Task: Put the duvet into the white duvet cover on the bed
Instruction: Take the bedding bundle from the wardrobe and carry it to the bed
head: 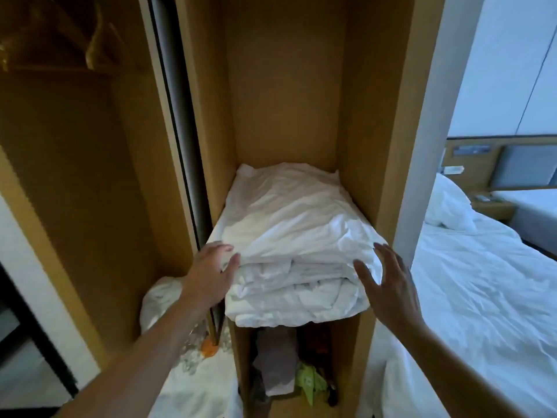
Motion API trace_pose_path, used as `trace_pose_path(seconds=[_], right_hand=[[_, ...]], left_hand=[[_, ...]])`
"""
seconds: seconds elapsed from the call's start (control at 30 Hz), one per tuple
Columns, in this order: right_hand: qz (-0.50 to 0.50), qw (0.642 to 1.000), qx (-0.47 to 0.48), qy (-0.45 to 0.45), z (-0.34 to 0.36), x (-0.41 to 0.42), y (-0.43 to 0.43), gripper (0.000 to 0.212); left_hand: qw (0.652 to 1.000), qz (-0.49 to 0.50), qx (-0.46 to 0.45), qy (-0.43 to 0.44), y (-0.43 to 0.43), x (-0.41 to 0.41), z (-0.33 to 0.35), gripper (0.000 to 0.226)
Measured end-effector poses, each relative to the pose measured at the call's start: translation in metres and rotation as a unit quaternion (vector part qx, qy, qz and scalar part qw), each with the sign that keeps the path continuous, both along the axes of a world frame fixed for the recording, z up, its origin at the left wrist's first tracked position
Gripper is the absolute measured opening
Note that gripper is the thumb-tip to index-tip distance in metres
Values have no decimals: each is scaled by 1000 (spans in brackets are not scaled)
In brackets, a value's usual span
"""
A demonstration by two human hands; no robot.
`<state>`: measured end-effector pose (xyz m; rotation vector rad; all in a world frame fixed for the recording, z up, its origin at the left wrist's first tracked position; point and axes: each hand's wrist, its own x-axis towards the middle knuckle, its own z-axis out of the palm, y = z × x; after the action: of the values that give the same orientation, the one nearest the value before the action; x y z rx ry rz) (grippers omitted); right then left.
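A folded white duvet (289, 242) lies on a shelf inside a narrow wooden wardrobe compartment, its front edge hanging over the shelf. My left hand (211, 270) is open at the duvet's left front corner, fingers touching the folds. At the right front corner my right hand (388, 282) is open with spread fingers, just off the fabric. To the right, white bedding, perhaps the duvet cover (470, 285), lies crumpled on the bed.
The wardrobe's side panels (388, 146) close in on the duvet from both sides. Below the shelf sit mixed clothes (277, 366). A white bundle (162, 300) lies on the floor at left. A pillow (449, 203) and a second bed (527, 203) are at far right.
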<state>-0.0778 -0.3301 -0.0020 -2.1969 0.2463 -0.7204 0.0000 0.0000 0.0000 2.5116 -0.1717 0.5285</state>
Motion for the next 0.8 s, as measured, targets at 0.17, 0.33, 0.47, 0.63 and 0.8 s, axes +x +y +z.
trace_pose_path(seconds=[0.17,0.33,0.47,0.63,0.8], right_hand=[[-27,989,-43,136,46,139,0,106],[-48,942,87,321,2,208,-25,158],[-27,929,146,338,-25,227,-45,165],[39,900,171,398,-49,234,-57,160],[38,890,180,418,-73,235,-51,172]], left_hand=[[979,18,91,184,-39,112,21,83],[947,169,-43,269,-59,154,-17,150],[933,234,-42,270,-65,160,-45,158],[931,295,-50,209,-68,147,-80,137],[906,309,-160,239,-62,142,-99,165]])
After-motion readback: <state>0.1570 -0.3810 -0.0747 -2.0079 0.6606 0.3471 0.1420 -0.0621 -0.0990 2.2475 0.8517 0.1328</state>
